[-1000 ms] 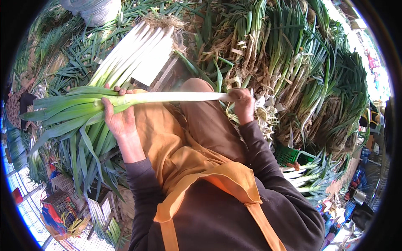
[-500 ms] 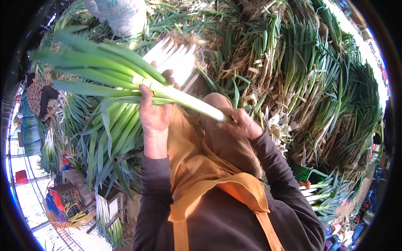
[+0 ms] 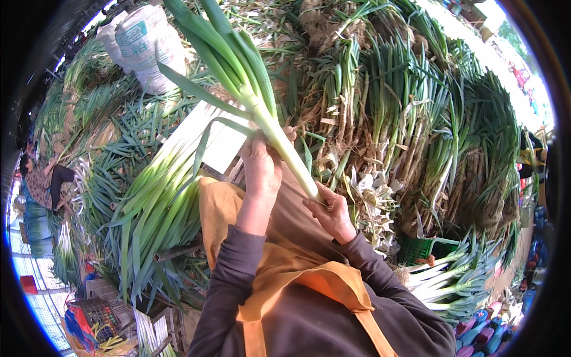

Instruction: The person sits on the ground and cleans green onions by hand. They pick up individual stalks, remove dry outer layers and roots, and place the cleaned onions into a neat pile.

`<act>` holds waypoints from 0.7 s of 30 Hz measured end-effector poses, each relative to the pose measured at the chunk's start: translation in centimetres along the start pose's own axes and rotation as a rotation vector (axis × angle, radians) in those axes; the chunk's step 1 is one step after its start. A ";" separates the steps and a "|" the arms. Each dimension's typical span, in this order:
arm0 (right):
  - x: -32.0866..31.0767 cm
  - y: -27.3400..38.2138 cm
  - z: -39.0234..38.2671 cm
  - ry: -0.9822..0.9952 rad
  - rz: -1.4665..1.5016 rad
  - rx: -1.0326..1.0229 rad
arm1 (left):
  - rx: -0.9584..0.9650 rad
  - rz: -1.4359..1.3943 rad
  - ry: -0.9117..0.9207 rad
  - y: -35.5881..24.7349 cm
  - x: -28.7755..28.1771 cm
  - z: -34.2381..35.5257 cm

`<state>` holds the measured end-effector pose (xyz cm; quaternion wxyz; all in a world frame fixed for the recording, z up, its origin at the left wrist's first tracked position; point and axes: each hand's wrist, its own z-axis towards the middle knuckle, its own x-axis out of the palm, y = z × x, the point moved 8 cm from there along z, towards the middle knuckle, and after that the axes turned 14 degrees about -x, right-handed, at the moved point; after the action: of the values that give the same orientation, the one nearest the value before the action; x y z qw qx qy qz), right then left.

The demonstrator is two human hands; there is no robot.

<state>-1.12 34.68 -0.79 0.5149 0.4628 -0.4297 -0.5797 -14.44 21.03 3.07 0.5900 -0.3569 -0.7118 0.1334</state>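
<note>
We see a pile of cleaned leeks (image 3: 160, 196) lying on our left, white stalks uppermost. Behind it stands a white sack (image 3: 143, 44). Ahead and to our right rise heaps of untrimmed leeks (image 3: 416, 131), roots and dry skins showing. A green crate (image 3: 419, 250) sits at their foot, with trimmed leeks (image 3: 452, 282) beside it. Far left, another person (image 3: 41, 181) crouches among greens. We wear an orange apron (image 3: 285, 273).

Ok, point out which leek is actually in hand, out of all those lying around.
It is the single leek slanting up over the lap. The left hand grips its middle and the right hand its white end; all the others lie in heaps.
</note>
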 end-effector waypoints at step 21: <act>-1.2 -2.1 -6.6 0.018 0.380 0.283 | -0.225 1.796 0.392 13.3 -3.6 -5.2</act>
<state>4.95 35.98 -4.08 0.5487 0.4462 -0.5814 -0.4023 -4.76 26.88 -6.41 0.3371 -0.8460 -0.0646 0.4081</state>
